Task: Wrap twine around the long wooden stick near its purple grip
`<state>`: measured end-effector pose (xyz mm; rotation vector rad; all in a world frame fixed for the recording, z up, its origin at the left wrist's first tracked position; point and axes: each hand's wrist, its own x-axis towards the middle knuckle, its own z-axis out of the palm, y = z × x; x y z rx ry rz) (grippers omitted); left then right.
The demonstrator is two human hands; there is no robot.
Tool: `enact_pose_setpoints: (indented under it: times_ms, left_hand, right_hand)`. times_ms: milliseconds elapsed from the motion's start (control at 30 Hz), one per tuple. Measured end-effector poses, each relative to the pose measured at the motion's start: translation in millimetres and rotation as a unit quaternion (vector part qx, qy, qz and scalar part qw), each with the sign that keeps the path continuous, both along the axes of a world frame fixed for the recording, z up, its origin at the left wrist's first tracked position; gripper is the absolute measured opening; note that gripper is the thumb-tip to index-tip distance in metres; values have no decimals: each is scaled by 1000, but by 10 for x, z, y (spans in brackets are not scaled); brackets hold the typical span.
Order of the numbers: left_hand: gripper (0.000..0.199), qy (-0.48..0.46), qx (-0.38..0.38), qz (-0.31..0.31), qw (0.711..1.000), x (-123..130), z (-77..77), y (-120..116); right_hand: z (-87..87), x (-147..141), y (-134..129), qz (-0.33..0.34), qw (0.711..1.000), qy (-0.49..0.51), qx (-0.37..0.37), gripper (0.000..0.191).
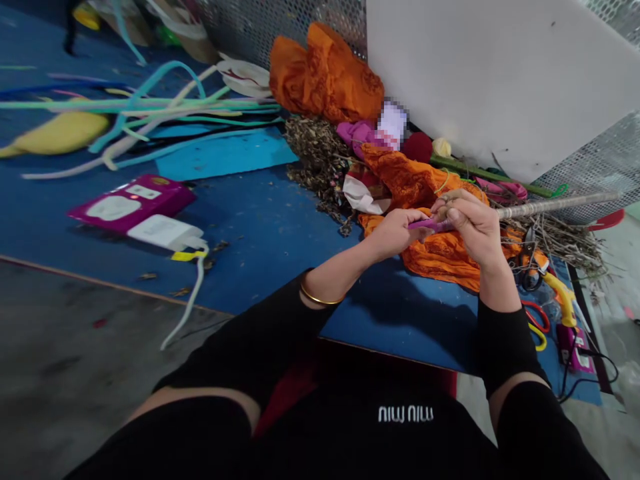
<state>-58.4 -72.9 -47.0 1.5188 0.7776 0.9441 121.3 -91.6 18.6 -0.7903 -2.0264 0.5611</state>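
A long pale stick runs from my hands toward the right, its near end wrapped in purple material. My left hand has its fingers closed on the purple end. Close beside it, my right hand is wrapped round the stick where the purple part meets the pale part. Behind and below both hands lies a crumpled orange cloth. A crumpled white and red wrapper sits just left of the cloth.
On the blue table are a purple box with a white adapter, pipe cleaners, a yellow object, dried plant matter, twigs, scissors and a yellow glue gun. A white board stands behind.
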Motion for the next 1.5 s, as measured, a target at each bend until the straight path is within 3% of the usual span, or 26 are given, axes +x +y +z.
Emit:
enact_pose_setpoints:
  times_ms: [233, 533, 733, 900, 1300, 1500]
  left_hand:
    - [28, 140, 130, 46, 981, 33, -79, 44]
    - [38, 292, 269, 91, 913, 9, -24, -81]
    - [26, 391, 324, 124, 852, 32, -65, -116]
    - [39, 398, 361, 141, 831, 39, -98, -138]
    - [34, 364, 456, 165, 795, -34, -210, -84]
    - [40, 387, 469, 165, 776, -42, -178, -106]
  right_hand:
    - [-91, -33, 99, -65, 997, 11, -36, 48]
    - [-154, 1, 143, -121, 988, -49, -79, 37]
    - [-150, 13, 151, -126, 982, -82, -111, 34]
    - [-144, 14, 161, -153, 973, -116, -129, 33]
    - [-226, -80, 213, -135, 976, -99, -139, 34]
    - [-189, -98, 175, -155, 970, -114, -145, 34]
